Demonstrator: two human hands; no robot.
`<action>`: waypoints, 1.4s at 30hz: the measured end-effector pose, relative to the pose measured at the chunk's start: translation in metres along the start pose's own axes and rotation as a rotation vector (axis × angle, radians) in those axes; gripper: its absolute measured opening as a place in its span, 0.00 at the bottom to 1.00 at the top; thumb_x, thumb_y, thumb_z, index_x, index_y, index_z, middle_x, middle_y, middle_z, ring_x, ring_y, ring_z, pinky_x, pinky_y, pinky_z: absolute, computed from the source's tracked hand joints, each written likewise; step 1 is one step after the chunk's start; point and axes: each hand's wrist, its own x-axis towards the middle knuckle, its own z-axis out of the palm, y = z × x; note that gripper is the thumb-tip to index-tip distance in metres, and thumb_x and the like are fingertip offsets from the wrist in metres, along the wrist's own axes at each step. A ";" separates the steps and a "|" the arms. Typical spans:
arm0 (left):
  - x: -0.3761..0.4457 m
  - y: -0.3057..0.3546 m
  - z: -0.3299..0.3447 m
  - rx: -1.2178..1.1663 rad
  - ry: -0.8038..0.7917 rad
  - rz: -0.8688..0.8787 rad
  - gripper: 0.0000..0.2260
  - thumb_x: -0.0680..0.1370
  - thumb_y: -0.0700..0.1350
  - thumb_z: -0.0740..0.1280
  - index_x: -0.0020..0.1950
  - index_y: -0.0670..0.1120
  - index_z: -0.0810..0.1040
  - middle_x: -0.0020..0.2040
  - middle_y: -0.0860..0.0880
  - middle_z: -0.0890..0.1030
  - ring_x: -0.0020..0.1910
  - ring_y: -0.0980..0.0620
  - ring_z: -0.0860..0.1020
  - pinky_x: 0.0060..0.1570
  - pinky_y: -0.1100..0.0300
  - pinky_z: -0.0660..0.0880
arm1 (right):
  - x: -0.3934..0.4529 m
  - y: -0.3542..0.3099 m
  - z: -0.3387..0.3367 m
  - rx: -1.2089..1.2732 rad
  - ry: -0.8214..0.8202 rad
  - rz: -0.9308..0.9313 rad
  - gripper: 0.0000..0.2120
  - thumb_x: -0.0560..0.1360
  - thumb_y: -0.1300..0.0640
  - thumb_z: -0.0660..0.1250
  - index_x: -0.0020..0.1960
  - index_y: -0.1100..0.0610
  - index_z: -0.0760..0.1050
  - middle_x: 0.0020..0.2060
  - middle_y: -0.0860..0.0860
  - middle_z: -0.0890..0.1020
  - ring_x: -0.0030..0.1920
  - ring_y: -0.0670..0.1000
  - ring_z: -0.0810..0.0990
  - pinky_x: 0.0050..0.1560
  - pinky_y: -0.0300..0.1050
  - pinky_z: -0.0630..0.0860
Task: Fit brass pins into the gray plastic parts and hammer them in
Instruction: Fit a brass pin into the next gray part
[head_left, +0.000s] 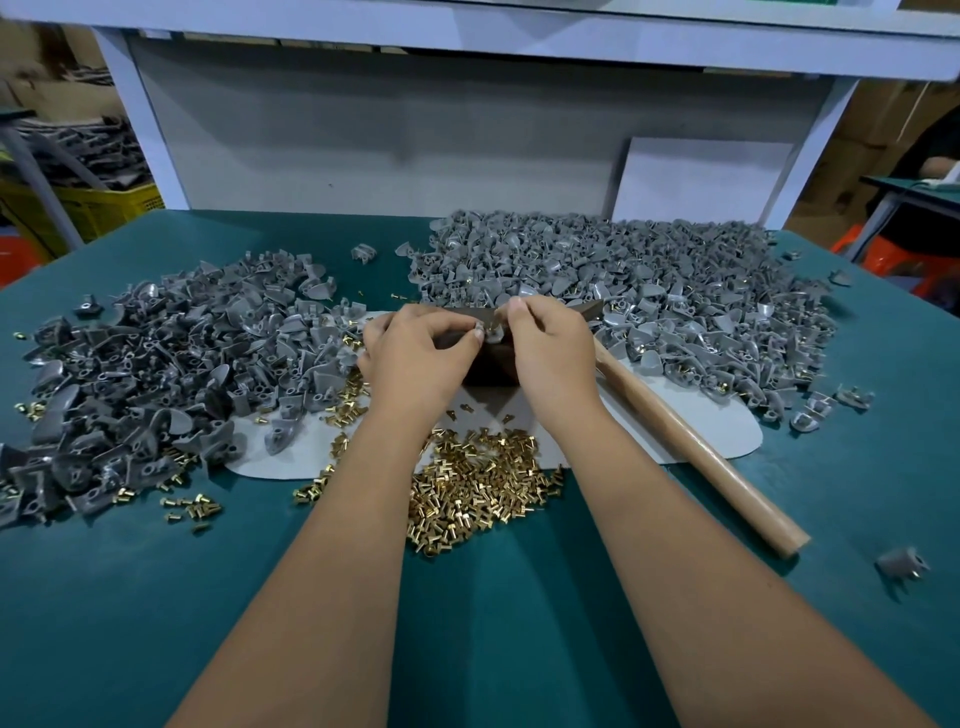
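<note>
My left hand (415, 348) and my right hand (550, 345) meet over a dark brown block (488, 364) at the table's middle. Between their fingertips they pinch one small gray plastic part (489, 331). Whether a pin sits in it is hidden by the fingers. A heap of loose brass pins (478, 483) lies under my forearms. A large pile of gray plastic parts (156, 364) spreads to the left. A bigger pile of gray parts (623, 280), some with brass showing, fills the back right. A hammer with a wooden handle (696, 447) lies to the right of my right hand.
A pale mat (691, 431) lies under the work on the teal table (467, 623). A single gray part (901, 564) sits alone at the right front. A white board (701, 179) leans on the back wall. Yellow crates (98, 205) stand off the table at left.
</note>
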 end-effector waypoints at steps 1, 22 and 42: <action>0.000 0.000 0.000 0.004 -0.002 0.001 0.05 0.77 0.55 0.69 0.51 0.61 0.83 0.59 0.56 0.77 0.68 0.48 0.60 0.68 0.47 0.58 | 0.001 -0.001 -0.001 -0.002 -0.011 0.003 0.13 0.80 0.54 0.59 0.41 0.55 0.78 0.39 0.50 0.78 0.40 0.47 0.74 0.39 0.44 0.67; 0.002 -0.003 0.001 0.038 0.021 0.032 0.03 0.76 0.58 0.68 0.47 0.65 0.82 0.56 0.59 0.78 0.64 0.49 0.62 0.64 0.48 0.61 | -0.004 -0.002 0.007 -0.134 0.006 -0.102 0.08 0.75 0.60 0.68 0.38 0.53 0.76 0.37 0.46 0.78 0.47 0.51 0.76 0.47 0.51 0.74; 0.001 -0.002 0.003 0.043 0.033 0.019 0.05 0.76 0.57 0.69 0.49 0.62 0.83 0.56 0.60 0.77 0.64 0.49 0.62 0.62 0.49 0.61 | -0.001 -0.014 0.006 -0.233 -0.012 0.028 0.09 0.75 0.56 0.67 0.36 0.51 0.75 0.40 0.48 0.79 0.49 0.53 0.76 0.51 0.55 0.75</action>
